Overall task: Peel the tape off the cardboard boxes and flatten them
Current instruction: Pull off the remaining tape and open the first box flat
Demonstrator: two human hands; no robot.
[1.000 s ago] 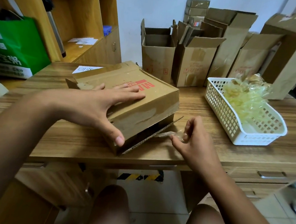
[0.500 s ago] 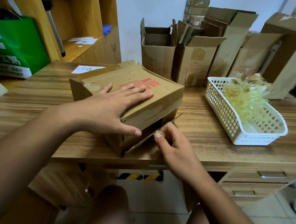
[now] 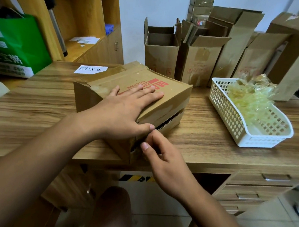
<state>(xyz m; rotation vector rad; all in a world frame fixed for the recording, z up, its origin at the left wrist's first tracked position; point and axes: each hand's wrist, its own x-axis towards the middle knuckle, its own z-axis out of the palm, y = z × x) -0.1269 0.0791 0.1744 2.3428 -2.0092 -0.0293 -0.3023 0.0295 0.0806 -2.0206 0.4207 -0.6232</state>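
Cardboard box [image 3: 173,97] pinned at the near edge of the desk [image 3: 39,114], seam tape [image 3: 174,107] not yet off.
We press our left hand [image 3: 127,111] flat on the lid, fingers straight, while our right hand [image 3: 161,155] curls its fingers at the box's near corner; whether they grip a tape end we cannot tell. A sharp tug may snap the tape short or tear the paper skin, and if our left hand eases, the pull could drag the box off the near edge. Peeled tape fills the white basket [image 3: 233,119] to the right.
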